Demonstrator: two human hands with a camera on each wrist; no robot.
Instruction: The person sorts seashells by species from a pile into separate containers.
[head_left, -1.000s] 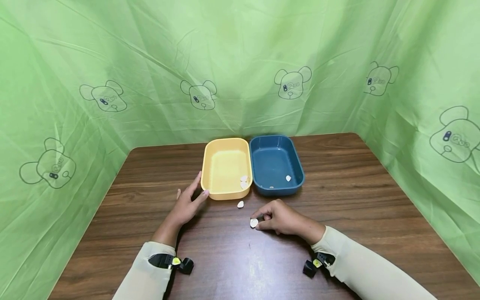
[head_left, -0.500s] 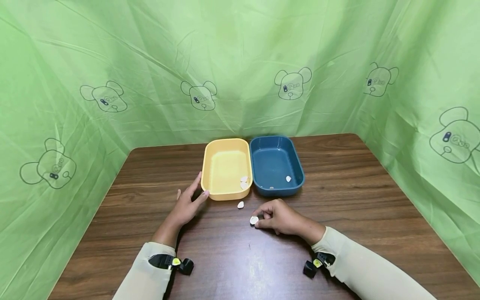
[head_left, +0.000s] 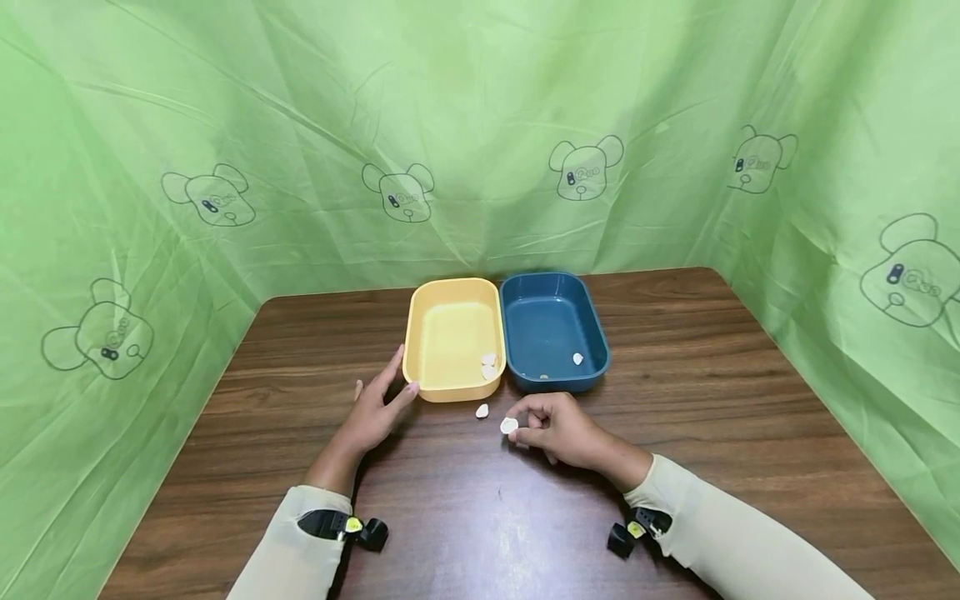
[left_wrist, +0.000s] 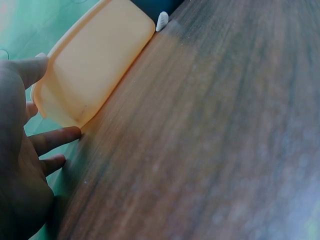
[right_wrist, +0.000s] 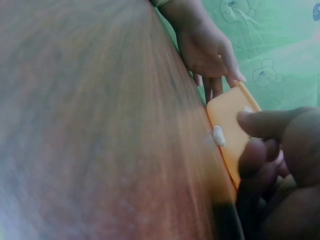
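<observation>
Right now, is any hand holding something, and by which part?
The right hand pinches a small white piece at its fingertips; which part cannot be told. The left hand holds nothing.

A small white, rounded garlic-like clove (head_left: 509, 426) is pinched at the fingertips of the right hand (head_left: 558, 429), lifted just off the dark wooden table. A 2nd small white clove (head_left: 482, 411) is seen lying on the table, just in front of the yellow rectangular plastic tray (head_left: 452, 342).

trays: 2 — yellow tray (head_left: 420, 333), blue tray (head_left: 596, 329) | white pieces: 5 | hands: 2
</observation>
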